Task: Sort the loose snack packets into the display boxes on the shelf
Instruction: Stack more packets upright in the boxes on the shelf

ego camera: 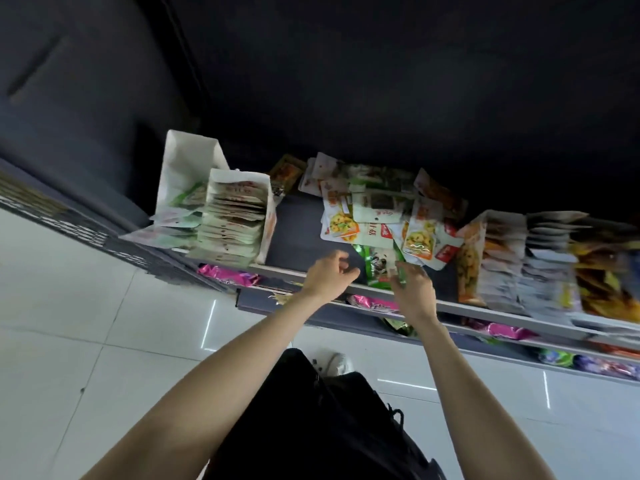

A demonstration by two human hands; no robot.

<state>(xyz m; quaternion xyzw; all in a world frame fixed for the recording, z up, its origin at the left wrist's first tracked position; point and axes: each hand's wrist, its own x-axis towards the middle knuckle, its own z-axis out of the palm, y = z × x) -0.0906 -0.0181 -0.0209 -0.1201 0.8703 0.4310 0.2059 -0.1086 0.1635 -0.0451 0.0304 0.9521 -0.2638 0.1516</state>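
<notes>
Loose snack packets (377, 209) lie in a heap on the dark shelf (298, 233), between a white display box (239, 216) of upright packets toward the shelf's left end and an orange display box (485, 258) toward its right end. At the shelf's front edge the right hand (412, 289) has its fingers on a green packet (379, 266); whether it grips it I cannot tell. The left hand (329, 275) hovers just beside, fingers loosely curled, holding nothing.
</notes>
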